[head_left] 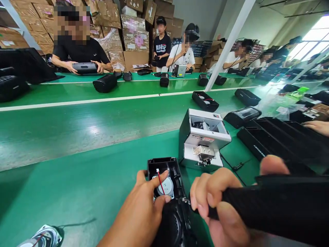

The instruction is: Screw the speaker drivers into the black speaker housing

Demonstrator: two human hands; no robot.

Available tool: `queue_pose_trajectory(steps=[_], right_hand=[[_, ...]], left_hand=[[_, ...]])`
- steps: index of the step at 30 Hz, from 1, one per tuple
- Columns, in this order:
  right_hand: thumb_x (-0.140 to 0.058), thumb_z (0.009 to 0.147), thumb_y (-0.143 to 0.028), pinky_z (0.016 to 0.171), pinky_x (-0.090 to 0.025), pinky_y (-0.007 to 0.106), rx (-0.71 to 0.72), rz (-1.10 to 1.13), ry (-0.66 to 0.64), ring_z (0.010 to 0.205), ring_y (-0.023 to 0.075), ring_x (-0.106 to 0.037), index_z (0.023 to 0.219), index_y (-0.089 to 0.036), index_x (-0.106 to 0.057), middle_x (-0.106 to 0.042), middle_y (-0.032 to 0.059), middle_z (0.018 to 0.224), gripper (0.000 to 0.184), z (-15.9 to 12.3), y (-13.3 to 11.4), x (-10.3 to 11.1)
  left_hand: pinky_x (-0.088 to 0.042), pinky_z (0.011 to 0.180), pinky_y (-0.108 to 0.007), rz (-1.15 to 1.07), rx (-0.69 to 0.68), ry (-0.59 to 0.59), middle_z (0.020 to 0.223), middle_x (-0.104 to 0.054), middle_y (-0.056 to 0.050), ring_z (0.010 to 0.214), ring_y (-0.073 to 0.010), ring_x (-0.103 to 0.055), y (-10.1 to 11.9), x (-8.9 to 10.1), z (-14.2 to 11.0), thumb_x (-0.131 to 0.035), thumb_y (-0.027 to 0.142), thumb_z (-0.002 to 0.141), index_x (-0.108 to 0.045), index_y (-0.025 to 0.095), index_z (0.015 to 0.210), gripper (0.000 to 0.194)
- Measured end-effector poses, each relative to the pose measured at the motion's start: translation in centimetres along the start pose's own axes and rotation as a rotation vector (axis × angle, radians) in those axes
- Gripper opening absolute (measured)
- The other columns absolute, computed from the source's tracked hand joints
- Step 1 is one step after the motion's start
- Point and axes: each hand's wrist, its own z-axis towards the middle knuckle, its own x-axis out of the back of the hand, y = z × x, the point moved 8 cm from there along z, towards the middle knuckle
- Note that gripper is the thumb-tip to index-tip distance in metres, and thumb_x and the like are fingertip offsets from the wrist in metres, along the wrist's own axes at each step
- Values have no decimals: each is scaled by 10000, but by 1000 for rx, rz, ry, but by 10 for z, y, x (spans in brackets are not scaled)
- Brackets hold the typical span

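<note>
A black speaker housing lies open on the green bench in front of me, with a round silver speaker driver seated in its far half. Thumb and forefinger of my left hand press on that driver, and its red and black wires with a white plug run up between them. My right hand is wrapped around a black electric screwdriver. The tool's tip meets a screw by the housing's right edge, beside the driver. The near half of the housing shows an unfilled round opening.
A grey screw feeder machine stands just beyond the housing. Another speaker driver lies at bottom left. Black housings and a person's hand are on the right. Across the green conveyor several people sit or stand with speakers.
</note>
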Motion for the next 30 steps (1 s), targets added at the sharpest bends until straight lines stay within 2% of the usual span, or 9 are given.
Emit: queue_pose_trajectory(steps=[1, 4, 7, 15, 17, 20, 23, 26, 30], right_hand=[[-657, 1064, -315, 455, -497, 279, 13, 7, 6, 491, 124, -512, 1106, -345, -655, -499, -61, 727, 52, -3, 6, -1], [-671, 1056, -287, 480, -505, 266, 6, 42, 33, 513, 119, -519, 1382, -447, -544, -529, -74, 772, 385, -6, 21, -2], [-676, 1051, -283, 503, -511, 272, -12, 72, 19, 520, 124, -526, 1501, -501, -439, -538, -74, 783, 553, -7, 29, -2], [-637, 1059, -246, 543, -522, 286, -43, 74, -51, 557, 137, -531, 1522, -459, -382, -537, -67, 804, 569, -14, 42, -1], [-645, 1034, -222, 556, -518, 301, -59, 53, -80, 573, 151, -545, 1492, -421, -413, -538, -59, 801, 551, -18, 46, 1], [-685, 979, -248, 543, -499, 323, -83, -17, -85, 566, 168, -539, 1271, -333, -576, -526, -40, 762, 323, -22, 54, 6], [-722, 937, -305, 520, -478, 343, -119, -48, -75, 544, 187, -523, 1051, -303, -630, -511, -29, 711, 147, -25, 61, 9], [-754, 917, -319, 521, -469, 355, -131, -20, -55, 543, 210, -540, 1034, -319, -632, -513, -32, 688, 169, -28, 61, 12], [-759, 958, -249, 620, -510, 378, -174, 26, -71, 565, 198, -579, 1226, -363, -565, -562, -59, 708, 351, -30, 61, 13]], left_hand=[[-513, 1108, -478, -2, 4, 1, 1408, -475, -66, 1157, -248, -677, 0, 1, 0, -573, 271, 929, -609, 391, 1489, 574], [-518, 1108, -460, -8, 2, 7, 1393, -483, -52, 1156, -234, -687, 1, 2, -1, -582, 257, 936, -610, 412, 1481, 568], [-517, 1121, -476, -17, -2, 1, 1394, -479, -52, 1184, -246, -686, 2, 3, -2, -575, 272, 946, -605, 422, 1484, 559], [-515, 1123, -504, -14, 0, -5, 1401, -484, -65, 1180, -267, -689, 6, 4, -3, -586, 268, 938, -615, 410, 1479, 560], [-511, 1126, -505, -20, -5, -1, 1387, -491, -69, 1164, -265, -695, 8, 6, -4, -585, 249, 938, -622, 400, 1475, 558], [-498, 1146, -515, -36, -18, -3, 1359, -503, -72, 1168, -269, -697, 11, 6, -5, -585, 229, 938, -630, 399, 1469, 559], [-493, 1160, -519, -49, -18, 4, 1355, -510, -81, 1186, -282, -693, 12, 7, -5, -604, 221, 924, -640, 377, 1466, 565], [-495, 1175, -493, -57, -11, 17, 1341, -531, -89, 1214, -287, -681, 12, 8, -8, -633, 204, 896, -662, 336, 1453, 573], [-500, 1186, -421, -53, 3, 19, 1336, -550, -82, 1236, -266, -679, 12, 9, -11, -704, 229, 863, -683, 333, 1435, 582]])
